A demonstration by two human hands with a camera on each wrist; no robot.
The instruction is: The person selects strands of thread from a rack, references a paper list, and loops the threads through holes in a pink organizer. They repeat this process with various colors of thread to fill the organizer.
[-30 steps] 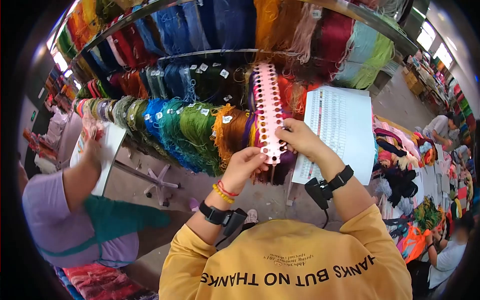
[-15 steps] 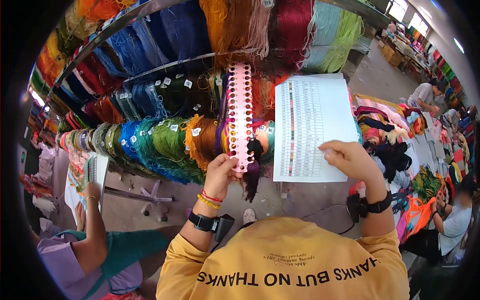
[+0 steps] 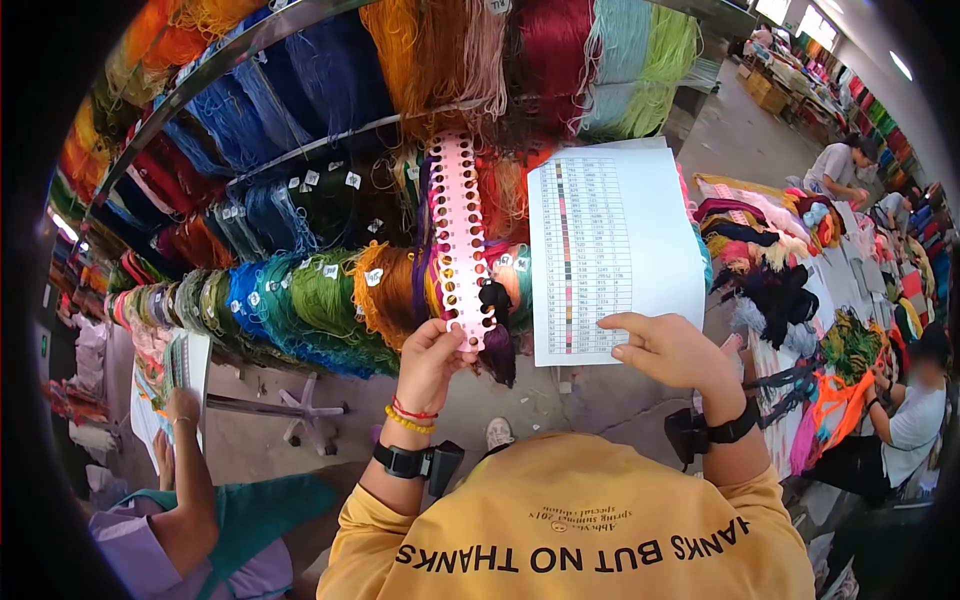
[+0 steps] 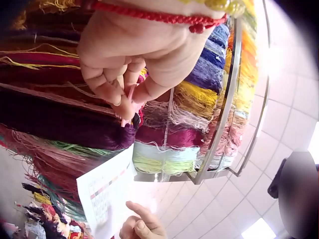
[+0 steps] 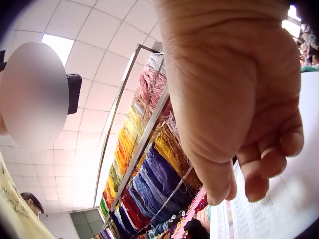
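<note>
In the head view my left hand [image 3: 432, 358] pinches the lower end of a long pink thread card [image 3: 460, 220] with holes along both edges. The card stands upright in front of the yarn, and colored threads hang at its sides. A black and dark purple tuft [image 3: 497, 350] hangs by its lower right. My right hand [image 3: 668, 350] is over a printed sheet [image 3: 650, 250] with a table of numbers and color swatches. Its index finger extends toward the lower rows, the others bent. From the left wrist, finger and thumb [image 4: 142, 92] grip the card's edge.
Skeins of yarn [image 3: 310, 290] with white tags hang on metal racks [image 3: 240, 65] ahead. At left, another person [image 3: 170, 520] handles threads on a white board [image 3: 200, 350]. Piles of yarn [image 3: 780, 290] lie on a table at right, where other people sit.
My right hand has left the pink card and moved right, onto the printed sheet, then slid slightly left and down. The left hand keeps its hold. The head view has turned right.
</note>
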